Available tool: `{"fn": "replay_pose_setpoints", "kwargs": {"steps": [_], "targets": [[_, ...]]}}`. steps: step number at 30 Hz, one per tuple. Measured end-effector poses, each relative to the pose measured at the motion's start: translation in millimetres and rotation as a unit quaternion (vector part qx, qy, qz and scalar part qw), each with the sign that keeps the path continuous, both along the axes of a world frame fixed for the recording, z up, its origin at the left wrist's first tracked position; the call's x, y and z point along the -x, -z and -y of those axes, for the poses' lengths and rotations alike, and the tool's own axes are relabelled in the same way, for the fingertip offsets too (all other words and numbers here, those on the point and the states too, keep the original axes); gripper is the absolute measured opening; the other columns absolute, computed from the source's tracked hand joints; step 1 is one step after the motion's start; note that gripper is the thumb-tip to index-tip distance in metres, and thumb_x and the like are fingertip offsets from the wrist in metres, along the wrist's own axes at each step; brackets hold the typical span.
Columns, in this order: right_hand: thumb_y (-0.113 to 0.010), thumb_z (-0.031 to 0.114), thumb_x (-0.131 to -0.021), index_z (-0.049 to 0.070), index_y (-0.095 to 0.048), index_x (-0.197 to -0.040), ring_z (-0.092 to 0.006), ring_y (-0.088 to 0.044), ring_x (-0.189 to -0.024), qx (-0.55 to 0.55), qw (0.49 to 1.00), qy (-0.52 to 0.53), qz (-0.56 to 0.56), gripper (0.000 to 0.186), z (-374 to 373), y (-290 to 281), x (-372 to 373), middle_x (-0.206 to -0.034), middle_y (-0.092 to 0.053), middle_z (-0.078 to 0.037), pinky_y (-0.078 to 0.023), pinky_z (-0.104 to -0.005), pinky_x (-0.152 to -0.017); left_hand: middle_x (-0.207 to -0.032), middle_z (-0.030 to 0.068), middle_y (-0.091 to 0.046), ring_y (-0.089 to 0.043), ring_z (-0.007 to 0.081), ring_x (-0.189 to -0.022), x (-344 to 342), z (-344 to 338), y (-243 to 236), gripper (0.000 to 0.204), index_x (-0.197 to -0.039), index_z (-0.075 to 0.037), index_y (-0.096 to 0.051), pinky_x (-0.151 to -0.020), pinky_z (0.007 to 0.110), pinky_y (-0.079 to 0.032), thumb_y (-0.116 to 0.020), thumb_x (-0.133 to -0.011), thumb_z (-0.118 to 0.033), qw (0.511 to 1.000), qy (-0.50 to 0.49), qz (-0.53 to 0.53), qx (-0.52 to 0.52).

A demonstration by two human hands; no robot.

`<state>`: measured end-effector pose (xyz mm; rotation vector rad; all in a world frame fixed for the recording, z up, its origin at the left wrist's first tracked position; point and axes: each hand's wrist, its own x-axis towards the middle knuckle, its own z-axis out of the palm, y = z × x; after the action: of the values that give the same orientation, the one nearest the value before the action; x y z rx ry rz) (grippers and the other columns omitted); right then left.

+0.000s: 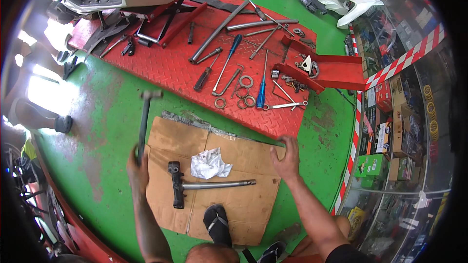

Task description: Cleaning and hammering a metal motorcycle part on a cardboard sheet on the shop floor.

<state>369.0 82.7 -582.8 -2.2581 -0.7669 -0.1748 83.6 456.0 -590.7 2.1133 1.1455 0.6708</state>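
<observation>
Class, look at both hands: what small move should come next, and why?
Probably lower the right hand to steady the steering stem: that hand looks empty, the left hand grips a hammer, and the stem lies unheld on the cardboard.

The left hand (138,168) is curled into a grip. The right hand (287,160) extends forward, loosely bent.

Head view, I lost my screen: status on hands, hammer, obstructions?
Left hand grips hammer. Right hand open, nothing seen in it. T-shaped metal part lies on cardboard; white rag and sandalled foot close by.
</observation>
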Motion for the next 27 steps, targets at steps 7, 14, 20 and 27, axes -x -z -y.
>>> {"fn": "replay_pose_setpoints", "kwargs": {"steps": [7,14,20,27], "targets": [[-0.07,0.037,-0.086,0.01,-0.049,-0.132,-0.04,-0.037,-0.136,0.114,0.976,-0.033,0.18,0.057,-59,12,-99,-0.144,-0.04,-0.018,-0.026,-0.0577,-0.113,-0.082,0.0045,-0.059,-0.056,0.0136,-0.067,151,60,22,0.038,-0.129,0.001,-0.06,-0.059,0.028,-0.046,-0.067,-0.095,-0.013,0.951,-0.07,-0.076,0.29],[-0.059,0.05,-0.092,0.013,-0.052,-0.138,-0.0374,-0.029,-0.144,0.185,0.97,-0.049,0.149,0.06,-65,29,-113,-0.152,-0.033,-0.019,-0.019,-0.0592,-0.119,-0.108,0.0199,-0.062,-0.064,0.035,-0.096,-101,8,-65,0.027,-0.117,0.001,-0.064,-0.081,0.041,-0.052,-0.064,-0.091,-0.002,0.972,0.172,-0.033,-0.154],[-0.056,0.05,-0.093,0.018,-0.051,-0.141,-0.0357,-0.027,-0.147,0.187,0.976,-0.076,0.076,0.059,-63,25,-124,-0.154,-0.035,-0.016,-0.016,-0.0592,-0.121,-0.086,0.0179,-0.069,-0.068,0.0336,-0.078,-491,-9,-67,0.043,-0.129,-0.005,-0.059,-0.069,0.044,-0.052,-0.068,-0.093,-0.025,0.922,0.359,0.067,-0.125],[-0.055,0.052,-0.094,0.02,-0.049,-0.143,-0.0361,-0.026,-0.149,0.174,0.981,-0.089,0.017,0.059,-58,30,-129,-0.158,-0.033,-0.014,-0.016,-0.0624,-0.12,-0.13,0.0301,-0.059,-0.061,0.0442,-0.117,-744,-25,-35,0.056,-0.141,-0.007,-0.053,-0.099,0.048,-0.049,-0.053,-0.098,-0.043,0.93,0.361,0.025,-0.071]]}}
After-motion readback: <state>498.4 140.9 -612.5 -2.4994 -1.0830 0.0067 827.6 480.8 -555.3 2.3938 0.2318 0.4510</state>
